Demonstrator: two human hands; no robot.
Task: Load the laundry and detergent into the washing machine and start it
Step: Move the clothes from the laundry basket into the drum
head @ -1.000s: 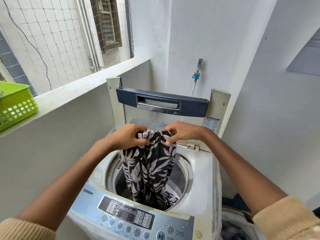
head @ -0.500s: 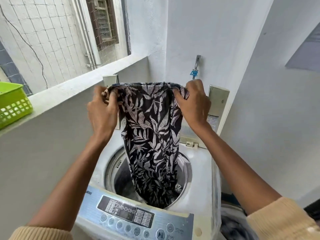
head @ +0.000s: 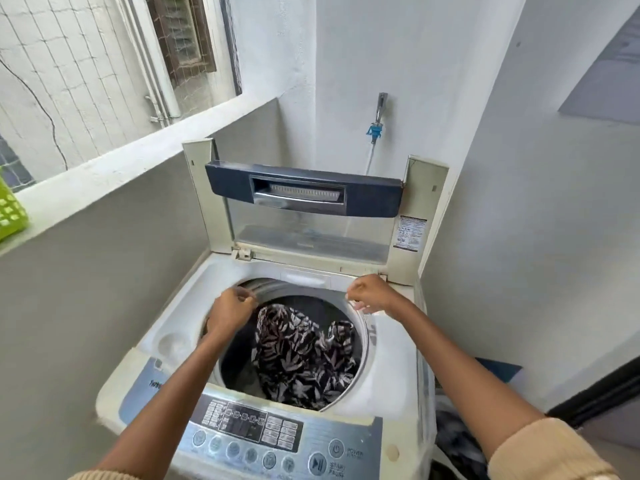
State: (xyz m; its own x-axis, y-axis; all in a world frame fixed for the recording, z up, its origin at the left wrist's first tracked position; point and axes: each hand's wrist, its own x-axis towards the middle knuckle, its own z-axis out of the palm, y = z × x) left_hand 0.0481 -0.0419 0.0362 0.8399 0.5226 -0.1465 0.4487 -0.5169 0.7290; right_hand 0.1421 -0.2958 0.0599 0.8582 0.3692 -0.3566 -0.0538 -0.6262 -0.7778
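Head view, one frame inspected. Left hand [head: 231, 314] hovers over the near-left part of the drum opening, fingers loosely curled; it is motion-blurred, and nothing shows between the fingers. Right hand [head: 367, 294] hovers at the far-right rim of the same opening, fingers likewise loosely curled and holding nothing.

Black garment with a pale leaf print [head: 302, 358] lies crumpled inside the grey metal drum [head: 239, 372], below and between the two hands, touching neither. It sits toward the right side of the drum, closer to the right wrist than to the left.

White top-loading washing machine [head: 384, 351] stands with its clear lid with a dark blue handle bar [head: 304, 188] raised upright beyond both hands. Silver-blue control panel [head: 249, 424] lies nearer the person than the hands, under the forearms. Beige knit sleeve [head: 547, 452] covers the right arm above the forearm.

Wall tap with a blue fitting [head: 378, 109] is well beyond the right hand. Green plastic basket [head: 10, 213] rests on the white ledge [head: 121, 174], well to the left of the left hand.
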